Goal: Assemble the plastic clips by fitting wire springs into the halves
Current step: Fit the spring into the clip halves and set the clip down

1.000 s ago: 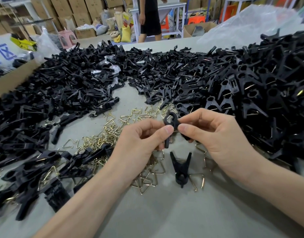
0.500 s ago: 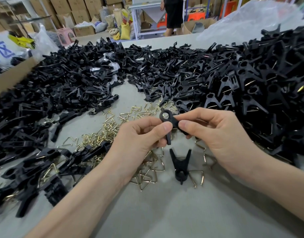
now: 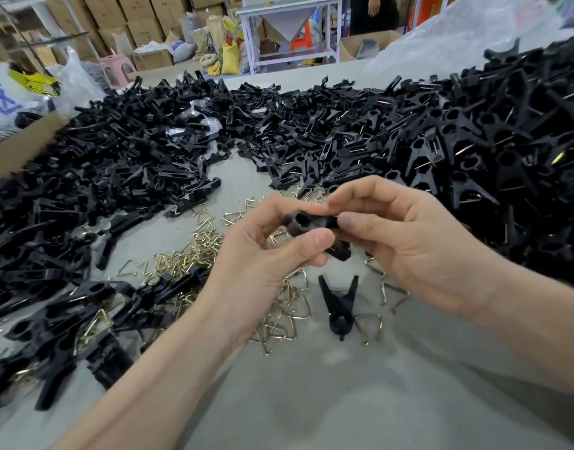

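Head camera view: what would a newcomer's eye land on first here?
Huge heaps of black plastic clip parts cover the grey table on its left, far and right sides. At the centre, the left hand and right hand pinch one black plastic clip piece between them, above scattered gold-coloured triangular wire springs and a lone black plastic clip lying flat.

The blurred clip (image 3: 311, 222) is partly hidden behind the left hand's (image 3: 263, 254) fingers (image 3: 308, 243).
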A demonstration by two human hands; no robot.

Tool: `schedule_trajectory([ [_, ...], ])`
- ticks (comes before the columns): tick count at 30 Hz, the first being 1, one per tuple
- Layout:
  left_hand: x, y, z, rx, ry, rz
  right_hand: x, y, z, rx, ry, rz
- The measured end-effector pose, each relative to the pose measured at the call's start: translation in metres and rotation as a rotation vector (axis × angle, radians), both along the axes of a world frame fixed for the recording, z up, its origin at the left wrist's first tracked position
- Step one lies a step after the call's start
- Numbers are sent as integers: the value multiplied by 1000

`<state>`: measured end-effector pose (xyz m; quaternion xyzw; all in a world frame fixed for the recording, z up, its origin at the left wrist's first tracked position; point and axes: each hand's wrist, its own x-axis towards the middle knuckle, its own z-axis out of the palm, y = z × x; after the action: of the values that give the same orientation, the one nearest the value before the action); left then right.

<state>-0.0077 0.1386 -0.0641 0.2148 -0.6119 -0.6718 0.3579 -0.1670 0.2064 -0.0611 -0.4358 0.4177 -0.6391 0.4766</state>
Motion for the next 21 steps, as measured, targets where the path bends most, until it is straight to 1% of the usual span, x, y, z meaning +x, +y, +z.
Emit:
schedule_trajectory([
  [1,0,-1,1,9,17,37,0,1,1,0,3,-11],
  [2,1,-2,2,22,38,90,-2,1,2,-6,80,-53],
  [5,9,-15,9,78,129,246,-8,1,-2,-2,591,-308],
  [6,12,-20,11,100,162,274,-9,0,-4,-6,724,-333],
  [9,17,-29,13,93,188,335,-4,-4,-14,-55,1172,-201],
  [10,17,-29,12,78,181,347,-2,-6,-19,-81,1290,-165],
  [12,16,-30,9,58,157,356,0,-12,-23,-96,1363,-165],
  [16,14,-30,4,27,114,359,2,-15,-20,-102,1385,-196],
  [19,11,-27,-1,-88,41,357,2,-15,-19,-119,1512,-160],
  [21,10,-25,-2,-142,4,350,1,-13,-19,-160,1532,-153],
])
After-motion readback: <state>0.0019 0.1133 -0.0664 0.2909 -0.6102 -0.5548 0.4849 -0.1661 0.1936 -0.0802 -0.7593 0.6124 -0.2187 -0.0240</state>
